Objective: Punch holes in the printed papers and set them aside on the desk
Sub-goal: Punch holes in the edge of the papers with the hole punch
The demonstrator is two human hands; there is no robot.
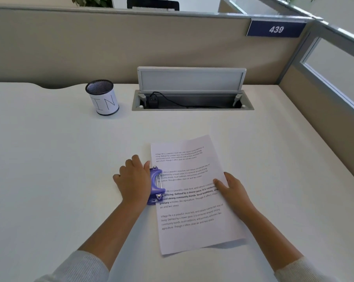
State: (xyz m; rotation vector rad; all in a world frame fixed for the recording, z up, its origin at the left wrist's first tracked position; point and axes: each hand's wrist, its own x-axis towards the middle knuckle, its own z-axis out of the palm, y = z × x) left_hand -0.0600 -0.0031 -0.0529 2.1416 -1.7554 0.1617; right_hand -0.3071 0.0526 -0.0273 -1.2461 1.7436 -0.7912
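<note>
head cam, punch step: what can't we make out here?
- Hole punch: most of it hidden under the left hand; punched or not, unclear.
- Printed paper: left edge sits inside the punch; one sheet or several, cannot tell.
- Mesh cup: contents not visible.
- Right hand covers some text.

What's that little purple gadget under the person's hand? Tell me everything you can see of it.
The purple hole punch is a small tool of what looks like plastic, with a curved top lever, a shiny metal bar along it and silvery rivets at both ends. It sits flat on the white desk, clamped over the left edge of the printed paper, near the middle of that edge. The left hand rests on top of it, palm down, covering its left side. The right hand lies on the paper, not on the punch.
</note>
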